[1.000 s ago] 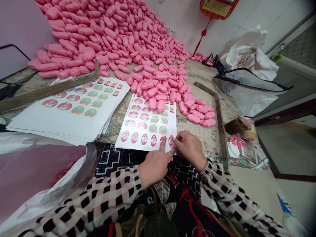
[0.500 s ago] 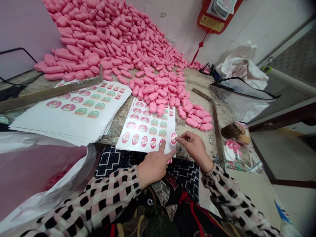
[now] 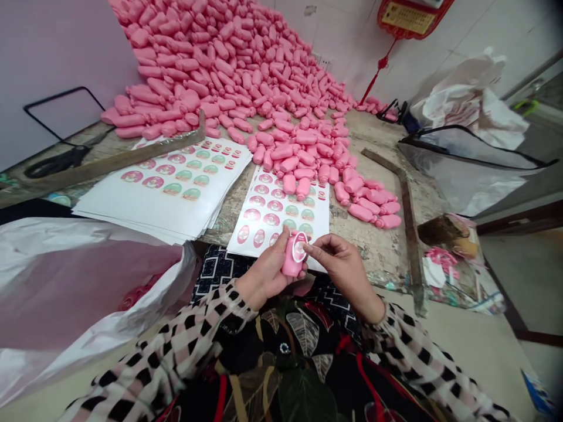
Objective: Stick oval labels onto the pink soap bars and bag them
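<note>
On our left we saw black-handled scissors [image 3: 59,162] on the worn tabletop [image 3: 358,249], near a bent black wire [image 3: 57,98] beside a pale panel [image 3: 57,44]; a long wooden strip [image 3: 114,161] slanted in front of them, and a white sack [image 3: 26,249] gaped below; on the tiled wall [image 3: 343,29] we had a red hanging [image 3: 407,17] with its tassel [image 3: 368,82]; to our right lay an angled wooden bar [image 3: 410,225], a clear black-edged bag [image 3: 466,176], a crumpled white bag [image 3: 481,111], a brown block [image 3: 438,230] and pink scraps [image 3: 444,258]; a blue-and-white packet [image 3: 535,391] showed at lower right.
</note>
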The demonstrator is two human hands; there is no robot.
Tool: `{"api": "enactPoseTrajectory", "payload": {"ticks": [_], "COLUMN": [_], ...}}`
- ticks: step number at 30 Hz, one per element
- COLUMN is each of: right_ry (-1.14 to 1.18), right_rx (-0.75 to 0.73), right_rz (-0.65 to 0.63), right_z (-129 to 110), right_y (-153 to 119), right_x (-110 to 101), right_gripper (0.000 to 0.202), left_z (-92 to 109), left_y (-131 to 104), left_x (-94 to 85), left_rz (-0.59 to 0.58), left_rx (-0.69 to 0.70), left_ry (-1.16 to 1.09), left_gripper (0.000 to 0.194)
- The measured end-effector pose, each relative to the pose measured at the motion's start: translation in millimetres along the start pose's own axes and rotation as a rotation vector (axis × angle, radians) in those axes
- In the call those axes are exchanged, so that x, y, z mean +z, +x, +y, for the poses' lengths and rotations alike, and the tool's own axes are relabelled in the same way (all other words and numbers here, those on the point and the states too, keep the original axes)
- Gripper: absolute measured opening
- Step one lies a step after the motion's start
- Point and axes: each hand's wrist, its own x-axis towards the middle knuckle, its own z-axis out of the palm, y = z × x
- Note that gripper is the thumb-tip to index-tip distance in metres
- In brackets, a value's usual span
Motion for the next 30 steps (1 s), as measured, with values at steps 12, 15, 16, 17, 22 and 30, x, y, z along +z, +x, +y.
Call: {"api": "enactPoseTrajectory", "payload": {"ticks": [12,15,16,17,22,30], "right_ry": [-0.092,-0.084,-0.088,-0.096,-0.15,-0.176], "right_rx": [-0.012,0.008,0.002,-0.01,-0.054,-0.074], "right_rz": [-0.039,-0.052,-0.054,-0.055,-0.05,-0.011], "right_z": [17,21,22,24,29,31], "right_y": [-2,-2,-2,-2,-1,-3], "right_x": [4,5,5,5,6,6], "right_gripper": [0.024,0.024,0.023,0.022,0.02,0.022], "left_z": [0,0,0,0,-1,3], "left_y": [5,5,5,5,6,-2], "left_x": [-7.1,-7.9,-8.3,-8.7,-9.4,-5.5], "left_rz": [-0.021,-0.014,-0.017,-0.023,-0.035,-0.112], "left_rx": [0.019,0.027,0.031,0.033,0.04,0.001], "left_ry": [-0.046,-0.031,-0.029,-0.027,-0.018,0.072], "left_gripper": [0.042,0.041,0.041,0.041,0.042,0.043]}}
